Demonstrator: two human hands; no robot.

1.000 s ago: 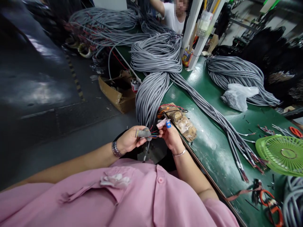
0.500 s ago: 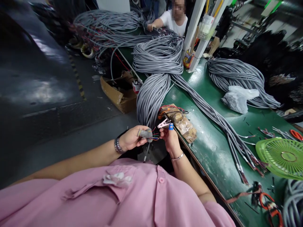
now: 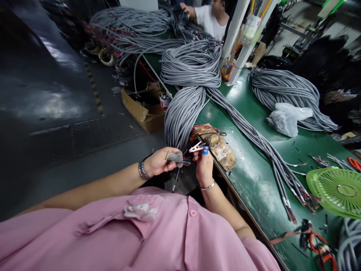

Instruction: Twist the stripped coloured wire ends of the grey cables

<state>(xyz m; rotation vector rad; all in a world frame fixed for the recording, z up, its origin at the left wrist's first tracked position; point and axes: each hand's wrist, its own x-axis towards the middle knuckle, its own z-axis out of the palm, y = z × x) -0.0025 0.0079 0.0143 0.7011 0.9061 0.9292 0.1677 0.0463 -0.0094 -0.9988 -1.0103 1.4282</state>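
Note:
My left hand is closed round a grey cable, whose coloured wires fan out to the right of the fingers. A grey cover wraps my thumb. Below that hand a thin grey length hangs down. To the right, my right hand is raised at the table edge, fingers curled, with a blue cover on one fingertip. A pale pink V-shaped clip sits right beside that fingertip; whether the hand grips it I cannot tell. The wire ends and my right fingers are a small gap apart.
Grey cable coils lie along the green table. A worn wooden block rests at its edge, with a green fan and orange-handled scissors farther right. A cardboard box stands left. A co-worker is behind the coils.
My right hand has drawn slightly away from the wires, to the right. My left hand keeps its hold on the cable. The co-worker's hand has risen. The view has shifted slightly.

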